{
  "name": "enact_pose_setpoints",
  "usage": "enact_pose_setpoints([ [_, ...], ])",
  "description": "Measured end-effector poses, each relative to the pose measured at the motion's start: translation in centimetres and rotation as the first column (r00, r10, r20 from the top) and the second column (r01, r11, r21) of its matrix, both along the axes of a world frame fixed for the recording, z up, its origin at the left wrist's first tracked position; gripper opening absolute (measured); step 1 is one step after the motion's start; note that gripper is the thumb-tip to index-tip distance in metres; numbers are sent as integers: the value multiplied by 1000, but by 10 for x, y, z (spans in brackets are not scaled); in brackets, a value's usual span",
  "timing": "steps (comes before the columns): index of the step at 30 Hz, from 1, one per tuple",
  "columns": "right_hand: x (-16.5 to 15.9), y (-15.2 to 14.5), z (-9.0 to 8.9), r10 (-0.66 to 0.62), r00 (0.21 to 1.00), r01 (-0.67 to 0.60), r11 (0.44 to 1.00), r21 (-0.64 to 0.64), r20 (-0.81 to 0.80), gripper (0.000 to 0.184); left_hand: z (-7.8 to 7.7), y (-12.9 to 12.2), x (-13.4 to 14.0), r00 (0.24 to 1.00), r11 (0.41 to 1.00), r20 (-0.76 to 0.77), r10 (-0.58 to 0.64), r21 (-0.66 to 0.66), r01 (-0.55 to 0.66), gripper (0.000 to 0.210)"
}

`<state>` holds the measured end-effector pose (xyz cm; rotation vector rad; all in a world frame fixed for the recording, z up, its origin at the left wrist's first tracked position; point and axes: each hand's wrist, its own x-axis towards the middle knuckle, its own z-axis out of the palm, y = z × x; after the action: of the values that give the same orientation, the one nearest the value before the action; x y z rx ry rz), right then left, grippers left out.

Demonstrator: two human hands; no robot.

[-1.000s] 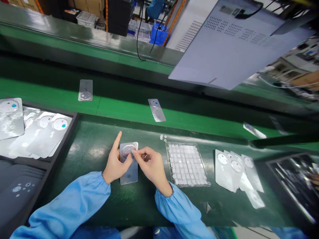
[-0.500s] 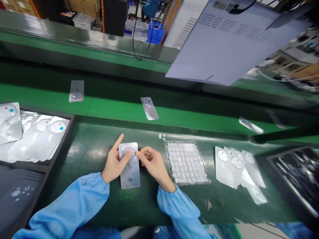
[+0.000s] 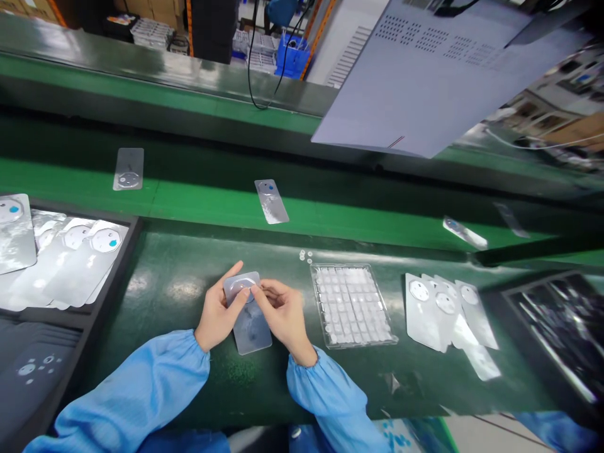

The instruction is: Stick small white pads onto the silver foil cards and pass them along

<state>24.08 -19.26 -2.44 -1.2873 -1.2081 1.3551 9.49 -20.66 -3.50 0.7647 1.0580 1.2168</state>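
Clasping grey panel with left hand; with right hand, unclear.
Slanting lengthwise below both, toward bottom centre.

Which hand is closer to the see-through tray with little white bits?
Right. The right hand is beside the tray, with a gap between; the left hand is farther away, at the silver plate's other side.

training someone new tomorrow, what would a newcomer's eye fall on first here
Probably the large pale panel jutting in at the upper right. Next, near the centre, the left hand and right hand, in blue sleeves, both at the upper end of a grey card. To their right on the dark green table sits a clear tray filled with small white pieces.
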Motion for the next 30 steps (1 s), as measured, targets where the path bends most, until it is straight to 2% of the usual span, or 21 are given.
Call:
enact_pose_setpoints([
  [5, 3, 1, -5, 0, 998, -6, 996, 88, 70, 34, -6, 3, 5, 995, 997, 89, 35, -69, -29, 70],
  [7, 6, 0, -5, -50, 981, 11, 980, 200, 188, 33, -8, 5, 8, 988, 996, 137, 65, -69, -56, 62],
  [9, 8, -2, -5, -139, 929, -2, 925, 380, 344, 29, -9, 6, 10, 980, 995, 174, 91, -47, -84, 54],
  [12, 8, -6, -9, -278, 812, -108, 793, 600, 514, 21, -10, 5, 11, 970, 996, 224, 92, -23, -90, 52],
  [14, 5, -8, -13, -335, 752, -167, 737, 655, 568, 24, -10, 3, 11, 971, 997, 227, 73, -18, -71, 58],
  [18, -1, -11, -14, -370, 714, -210, 696, 686, 594, 29, -9, -1, 11, 990, 998, 132, 44, 48, -51, 60],
  [22, -8, -14, -10, -376, 745, -166, 697, 698, 552, 28, -6, -2, 11, 998, 990, 41, 46, 130, -51, 56],
  [25, -12, -15, -7, -346, 794, -106, 731, 675, 500, 25, -4, -3, 11, 999, 987, 16, 48, 155, -50, 54],
  [27, -13, -15, -5, -317, 830, -44, 783, 621, 459, 22, -3, -4, 11, 999, 987, 16, 45, 152, -47, 55],
  [30, -12, -11, 2, -252, 882, 47, 888, 457, 398, 16, -2, -4, 11, 999, 991, 41, 35, 125, -39, 58],
])
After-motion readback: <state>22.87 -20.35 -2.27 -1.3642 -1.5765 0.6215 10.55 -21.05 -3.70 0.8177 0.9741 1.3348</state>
